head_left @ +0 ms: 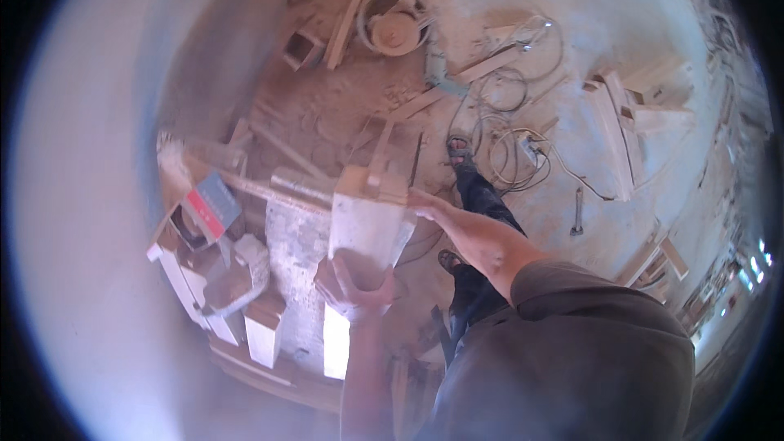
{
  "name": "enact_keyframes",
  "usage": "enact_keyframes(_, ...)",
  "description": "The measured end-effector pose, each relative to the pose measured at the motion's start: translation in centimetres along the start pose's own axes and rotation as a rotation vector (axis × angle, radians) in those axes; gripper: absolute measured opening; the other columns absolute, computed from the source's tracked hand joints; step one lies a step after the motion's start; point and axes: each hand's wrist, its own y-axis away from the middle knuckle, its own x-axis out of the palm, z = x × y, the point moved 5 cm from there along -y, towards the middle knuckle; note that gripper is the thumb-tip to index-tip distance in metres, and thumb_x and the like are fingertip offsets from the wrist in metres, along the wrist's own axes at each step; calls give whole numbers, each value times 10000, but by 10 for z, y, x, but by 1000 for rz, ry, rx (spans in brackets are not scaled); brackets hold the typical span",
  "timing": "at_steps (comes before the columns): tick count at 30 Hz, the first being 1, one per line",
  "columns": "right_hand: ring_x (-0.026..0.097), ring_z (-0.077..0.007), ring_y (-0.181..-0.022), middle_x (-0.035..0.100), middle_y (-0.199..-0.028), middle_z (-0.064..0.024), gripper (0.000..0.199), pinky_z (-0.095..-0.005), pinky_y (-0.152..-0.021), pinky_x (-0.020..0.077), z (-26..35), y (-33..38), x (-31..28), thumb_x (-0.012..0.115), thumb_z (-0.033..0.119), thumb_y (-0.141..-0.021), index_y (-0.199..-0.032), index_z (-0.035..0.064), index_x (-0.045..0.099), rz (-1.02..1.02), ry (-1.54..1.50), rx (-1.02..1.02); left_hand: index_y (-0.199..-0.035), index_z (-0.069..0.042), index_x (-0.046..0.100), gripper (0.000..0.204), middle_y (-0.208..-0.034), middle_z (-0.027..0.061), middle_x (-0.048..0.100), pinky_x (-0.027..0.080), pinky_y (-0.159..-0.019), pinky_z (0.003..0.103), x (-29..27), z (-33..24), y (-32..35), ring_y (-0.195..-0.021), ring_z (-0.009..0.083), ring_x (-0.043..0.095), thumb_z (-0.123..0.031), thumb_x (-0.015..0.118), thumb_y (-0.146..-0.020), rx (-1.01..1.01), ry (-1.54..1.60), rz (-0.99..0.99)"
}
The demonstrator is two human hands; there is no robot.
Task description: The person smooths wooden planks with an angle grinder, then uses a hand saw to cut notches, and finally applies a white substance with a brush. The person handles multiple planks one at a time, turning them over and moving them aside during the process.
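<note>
Above dusty floor | both hands grip pale rough rectangular block point(367, 224) | left hand point(355, 290) underneath, right hand point(425, 204) alongside

Dusty workshop floor point(367, 106) strewn with wooden offcuts point(621, 126) and looping cables point(502, 126) beside a round bucket point(394, 28).

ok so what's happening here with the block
A person holds a pale rectangular stone block in both bare hands: the left hand grips its near end, the right hand steadies its far side. It sits above a dusty stone workbench strewn with pale offcut blocks. Wooden planks and tangled cables lie on the dusty floor.
</note>
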Motion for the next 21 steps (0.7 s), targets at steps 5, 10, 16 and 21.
enact_keyframes(5,702,-329,-1112,694,-1299,-174,320,-423,-944,566,94,33,-60,684,167,-865,-1146,29,753,-45,-236,397,-1495,-32,461,1079,-1314,248,533,448,-989,612,-10,15,16,-1165,465,538,-354,929,-577,-84,-64,27)
enact_keyframes(10,685,-402,-1127,680,-1290,-217,343,-471,-941,560,82,84,-126,705,160,-822,-1145,61,762,-197,229,316,-1489,-52,474,1068,-1284,232,547,442,-998,610,3,27,23,-1174,446,531,-398,920,-583,35,-78,-51)
enact_keyframes(16,706,-366,-1067,736,-1117,-219,404,-452,-910,563,89,263,-243,696,170,-816,-1200,52,740,-671,193,484,-1553,-100,434,1129,-1318,214,525,372,-1071,593,-4,14,18,-1247,427,495,-434,917,-589,-174,-75,52)
enact_keyframes(21,698,-265,-893,723,-1094,-179,364,-375,-767,567,54,511,-182,736,226,-818,-1139,55,749,-1207,-94,653,-1607,-144,356,1144,-1455,213,439,327,-1104,596,-17,13,20,-1347,409,415,-444,888,-640,-23,-87,-18)
